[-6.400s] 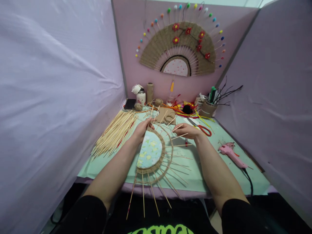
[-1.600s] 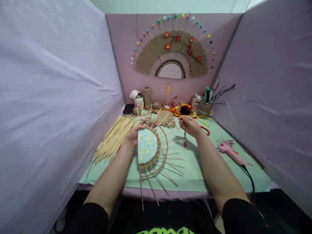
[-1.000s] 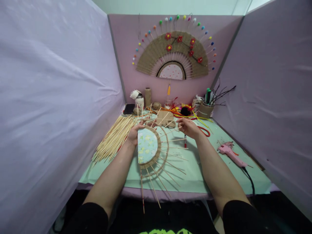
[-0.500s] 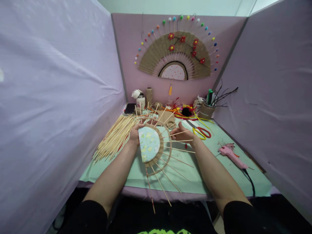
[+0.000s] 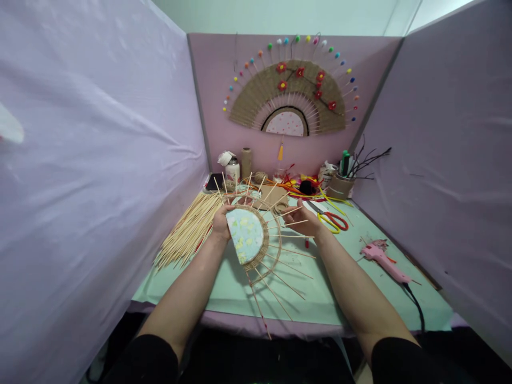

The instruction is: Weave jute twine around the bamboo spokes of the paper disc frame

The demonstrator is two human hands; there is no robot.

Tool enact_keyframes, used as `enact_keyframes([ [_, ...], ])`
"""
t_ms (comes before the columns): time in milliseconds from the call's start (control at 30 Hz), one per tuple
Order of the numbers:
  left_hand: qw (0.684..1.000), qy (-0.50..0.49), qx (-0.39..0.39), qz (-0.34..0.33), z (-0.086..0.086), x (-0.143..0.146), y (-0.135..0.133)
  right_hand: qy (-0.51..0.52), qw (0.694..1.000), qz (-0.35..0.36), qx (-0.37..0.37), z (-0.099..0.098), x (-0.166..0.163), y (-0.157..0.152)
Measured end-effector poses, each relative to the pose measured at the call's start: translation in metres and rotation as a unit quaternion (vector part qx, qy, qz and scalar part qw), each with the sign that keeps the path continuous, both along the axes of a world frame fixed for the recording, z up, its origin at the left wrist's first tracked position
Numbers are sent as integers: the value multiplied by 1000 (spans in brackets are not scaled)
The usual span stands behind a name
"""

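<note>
My left hand grips a half-round fan frame by its upper left corner, thumb in front and fingers behind. Pale blue cloth with a yellow-green pattern covers its middle. Brown twine is woven around that cloth, and thin sticks fan outward through a separate outer ring of twine. My right hand is at the frame's right side, its bent fingers by the outer ring and the upper right sticks. What those fingers pinch, if anything, is too small to make out. The frame is held tilted above the table.
Many loose thin sticks lie at left. Scissors and a pink glue gun with its cord lie at right. Behind are cardboard, a white jar, a twine spool and a pen holder. A finished fan hangs on the back panel.
The fan frame has turned slightly counterclockwise, its lower sticks swinging right and up. My right hand's thumb and fingers have come closer together. The camera view has tipped up a little.
</note>
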State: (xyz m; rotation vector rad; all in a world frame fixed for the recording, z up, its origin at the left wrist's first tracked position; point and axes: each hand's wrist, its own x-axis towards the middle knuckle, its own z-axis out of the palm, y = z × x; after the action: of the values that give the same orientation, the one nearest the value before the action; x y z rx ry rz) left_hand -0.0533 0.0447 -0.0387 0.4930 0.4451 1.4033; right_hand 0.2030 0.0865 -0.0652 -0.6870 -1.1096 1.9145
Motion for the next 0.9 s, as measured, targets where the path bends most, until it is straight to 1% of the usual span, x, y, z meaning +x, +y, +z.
enact_keyframes([
  [100, 997, 9, -71, -19, -3, -2, 6, 20, 999, -1, -28, 1, 0, 0],
  [167, 995, 23, -99, -19, -5, -3, 9, 32, 999, 4, -30, -1, 0, 1],
  [300, 993, 24, -111, 30, -9, -5, 14, 25, 999, 22, -2, -7, -2, 4],
  [367, 993, 17, -112, 32, -13, -7, 17, 17, 1000, 17, 15, -10, -3, 4],
  [467, 985, 51, -162, -9, -19, -11, 21, 14, 1000, 5, 15, -13, -3, 5],
  [600, 969, 111, -212, -56, -23, -13, 25, 13, 1000, -2, -28, -13, -1, 9],
  [667, 967, 124, -212, -64, -21, -13, 24, 27, 998, -14, -53, -11, 0, 10],
  [767, 979, 101, -166, -68, -16, -12, 20, 60, 994, -42, -77, -8, 2, 12],
  [833, 987, 74, -126, -65, -14, -9, 16, 83, 991, -64, -79, -5, 3, 11],
  [900, 988, 76, -115, -64, -14, -4, 11, 97, 989, -85, -72, -2, 3, 9],
])
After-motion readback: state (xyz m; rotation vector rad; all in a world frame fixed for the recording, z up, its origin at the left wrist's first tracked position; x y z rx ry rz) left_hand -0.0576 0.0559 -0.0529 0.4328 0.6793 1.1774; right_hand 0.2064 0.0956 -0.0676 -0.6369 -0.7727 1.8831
